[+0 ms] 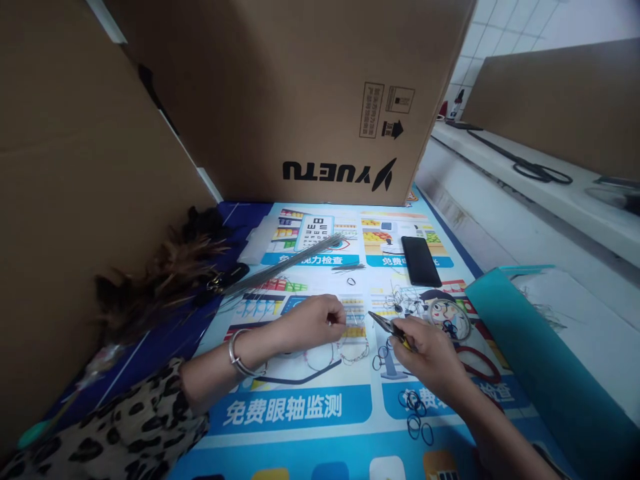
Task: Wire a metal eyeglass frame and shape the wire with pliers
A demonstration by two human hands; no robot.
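Note:
My left hand, with a silver bangle on the wrist, is closed in a pinch above the printed mat; what it holds is too small to name. To its right, my right hand is wrapped round small pointed pliers, whose tips point left toward my left hand. Beneath and between the hands lies a thin wire loop. Black rings lie below my right hand. Beyond my left hand rests a bundle of thin grey wires.
A large cardboard box stands behind the mat. On the right are a black phone, a clear round dish and a teal box. Brown feathers lie at the left; scissors sit on the ledge.

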